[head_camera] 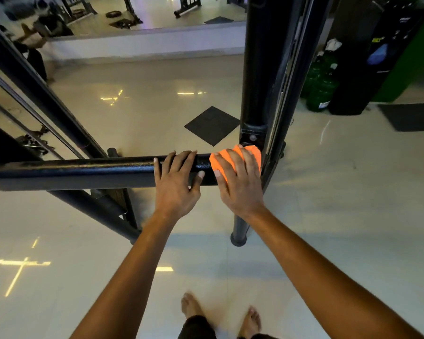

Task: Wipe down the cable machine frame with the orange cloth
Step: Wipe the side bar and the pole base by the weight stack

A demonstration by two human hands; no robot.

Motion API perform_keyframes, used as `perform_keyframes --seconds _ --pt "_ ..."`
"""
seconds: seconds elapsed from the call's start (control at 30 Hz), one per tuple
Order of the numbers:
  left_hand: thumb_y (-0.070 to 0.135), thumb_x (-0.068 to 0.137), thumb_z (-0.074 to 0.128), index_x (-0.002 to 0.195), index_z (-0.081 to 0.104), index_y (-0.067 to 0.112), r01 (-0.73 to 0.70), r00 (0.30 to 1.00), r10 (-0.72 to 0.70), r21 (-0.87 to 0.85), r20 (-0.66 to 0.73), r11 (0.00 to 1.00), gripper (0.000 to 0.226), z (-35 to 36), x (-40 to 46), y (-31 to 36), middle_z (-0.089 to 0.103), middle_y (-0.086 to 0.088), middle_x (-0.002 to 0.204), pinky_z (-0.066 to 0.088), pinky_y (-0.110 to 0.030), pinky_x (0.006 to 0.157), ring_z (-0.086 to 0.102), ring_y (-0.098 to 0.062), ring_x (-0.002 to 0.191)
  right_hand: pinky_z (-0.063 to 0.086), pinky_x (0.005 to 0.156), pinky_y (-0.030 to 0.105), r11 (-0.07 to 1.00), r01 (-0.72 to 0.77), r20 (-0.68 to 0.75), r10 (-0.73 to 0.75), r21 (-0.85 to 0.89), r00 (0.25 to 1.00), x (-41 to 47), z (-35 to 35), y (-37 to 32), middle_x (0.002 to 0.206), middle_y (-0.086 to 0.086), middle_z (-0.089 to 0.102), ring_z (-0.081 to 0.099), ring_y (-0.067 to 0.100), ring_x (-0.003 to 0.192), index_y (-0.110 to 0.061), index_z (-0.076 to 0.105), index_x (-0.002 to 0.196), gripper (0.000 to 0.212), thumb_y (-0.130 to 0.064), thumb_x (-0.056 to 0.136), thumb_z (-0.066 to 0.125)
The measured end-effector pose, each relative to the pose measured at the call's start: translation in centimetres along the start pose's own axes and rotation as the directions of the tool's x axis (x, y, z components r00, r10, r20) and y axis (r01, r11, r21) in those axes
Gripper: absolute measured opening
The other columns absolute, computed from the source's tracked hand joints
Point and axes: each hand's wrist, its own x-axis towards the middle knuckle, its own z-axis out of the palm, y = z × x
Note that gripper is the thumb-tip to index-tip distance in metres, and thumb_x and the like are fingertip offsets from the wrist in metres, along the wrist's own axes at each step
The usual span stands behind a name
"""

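Floor: glossy pale tile floor (328, 192), open around.
Crossbar (83, 171): black, runs left-right, ends at upright post (262, 69).
Left hand (175, 182): fingers draped flat over crossbar.
Right hand (238, 182): presses orange cloth (252, 152) flat at the joint.

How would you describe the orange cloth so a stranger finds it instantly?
Find the black horizontal bar of the cable machine frame. Follow it right to the upright post. There, under the right hand, lies the orange cloth, the only bright orange item among black metal.
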Motion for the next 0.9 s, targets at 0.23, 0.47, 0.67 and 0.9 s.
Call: perform_keyframes --seconds 0.23,0.47,0.67,0.9 --pt "0.055 0.101 0.048 0.156 0.052 0.027 -0.061 0.997 0.059 0.045 0.043 0.997 0.062 -0.1 0.8 0.8 0.055 -0.003 0.146 0.012 -0.065 0.129 0.045 -0.033 0.141 0.030 0.127 0.058 0.975 -0.200 0.042 0.197 0.093 0.980 -0.7 -1.1 1.9 0.168 0.010 0.040 0.025 0.030 0.163 -0.019 0.052 0.158 0.044 -0.028 0.115 0.043" --pt "0.050 0.100 0.051 0.154 0.054 0.028 -0.171 0.978 0.176 -0.054 0.110 0.984 0.059 -0.5 2.3 -0.2 0.057 0.004 0.150 0.021 -0.059 0.128 0.048 -0.023 0.143 0.030 0.127 0.060 0.999 -0.003 0.085 0.007 -0.048 0.996 -0.4 -0.1 1.6 0.163 0.012 0.046 0.030 0.040 0.160 -0.017 0.051 0.160 0.048 -0.028 0.114 0.050" --pt "0.049 0.101 0.054 0.154 0.054 0.032 -0.175 0.983 0.181 -0.106 0.042 0.979 0.056 0.3 2.3 -0.8 0.057 0.006 0.149 0.015 -0.053 0.129 0.046 -0.022 0.143 0.030 0.128 0.055 0.971 -0.225 0.031 0.224 0.074 0.974 1.0 -1.1 0.3 0.159 0.010 0.050 0.032 0.027 0.159 -0.018 0.060 0.149 0.039 -0.026 0.115 0.042" --pt "0.051 0.103 0.056 0.155 0.052 0.034 -0.188 0.980 0.195 -0.133 0.043 0.973 0.055 0.5 2.3 -1.1 0.056 0.008 0.151 0.020 -0.054 0.127 0.046 -0.021 0.143 0.025 0.132 0.056 0.990 0.047 0.197 -0.020 -0.131 0.980 0.3 -2.1 2.4 0.171 0.010 0.036 0.020 0.033 0.165 -0.022 0.042 0.165 0.050 -0.035 0.116 0.044"
